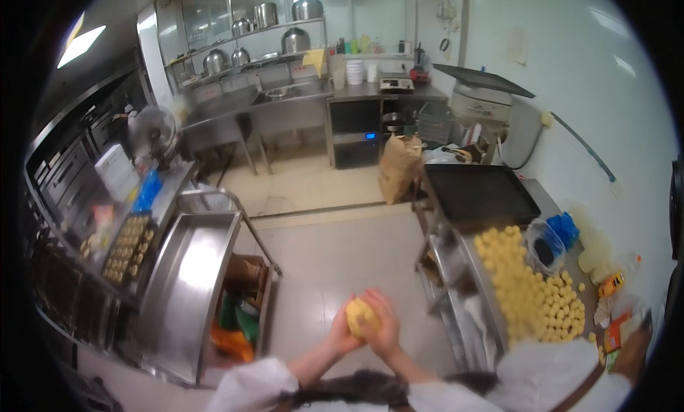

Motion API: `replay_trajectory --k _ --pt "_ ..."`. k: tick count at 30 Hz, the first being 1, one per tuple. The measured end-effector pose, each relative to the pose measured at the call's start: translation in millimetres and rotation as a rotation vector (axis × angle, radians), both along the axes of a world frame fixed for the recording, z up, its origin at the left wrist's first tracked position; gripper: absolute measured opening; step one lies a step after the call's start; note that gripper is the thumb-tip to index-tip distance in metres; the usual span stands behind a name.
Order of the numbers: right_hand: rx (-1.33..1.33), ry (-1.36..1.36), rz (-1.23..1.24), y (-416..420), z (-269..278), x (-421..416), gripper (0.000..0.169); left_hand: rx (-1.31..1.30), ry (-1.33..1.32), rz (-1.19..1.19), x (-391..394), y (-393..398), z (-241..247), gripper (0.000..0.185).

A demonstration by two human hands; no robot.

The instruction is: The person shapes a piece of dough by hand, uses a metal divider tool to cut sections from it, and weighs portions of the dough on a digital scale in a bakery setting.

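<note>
Both hands meet in front of my body, over the floor, around a ball of yellow dough. My left hand cups the dough from the left and below. My right hand covers it from the right, its fingers over the top. On the steel table to the right lie many small yellow dough balls, piled closely on the left side and looser on the right. A clear plastic container or bag with something dark in it stands beside them.
A steel trolley stands at the left, near a dark tray of small filled pieces. At the right are a black baking tray and a brown paper sack. A co-worker's white sleeve is close at my right.
</note>
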State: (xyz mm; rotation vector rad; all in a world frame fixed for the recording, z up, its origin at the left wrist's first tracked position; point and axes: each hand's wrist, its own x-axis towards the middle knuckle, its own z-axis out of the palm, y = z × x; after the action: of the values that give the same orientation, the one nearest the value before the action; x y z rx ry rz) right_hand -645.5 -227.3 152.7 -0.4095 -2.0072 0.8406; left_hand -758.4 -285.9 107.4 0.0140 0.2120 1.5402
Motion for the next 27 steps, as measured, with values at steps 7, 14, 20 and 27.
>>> replay_trajectory --k 7,14,20,27 --pt "0.096 -0.123 0.115 119.8 11.5 -207.9 0.048 0.093 0.058 0.268 -174.5 114.5 11.3 0.071" --pt "-0.527 0.147 0.243 321.4 21.8 -411.6 0.044 0.041 0.118 0.301 -377.4 291.9 65.9 0.075" --pt "0.276 -0.001 0.035 488.5 70.5 -499.2 0.046 -0.063 0.036 0.107 -490.5 474.6 95.4 0.067" --pt "0.231 -0.23 0.198 738.8 71.7 -579.9 0.041 -0.131 0.19 -0.292 -625.1 666.1 76.3 0.074"
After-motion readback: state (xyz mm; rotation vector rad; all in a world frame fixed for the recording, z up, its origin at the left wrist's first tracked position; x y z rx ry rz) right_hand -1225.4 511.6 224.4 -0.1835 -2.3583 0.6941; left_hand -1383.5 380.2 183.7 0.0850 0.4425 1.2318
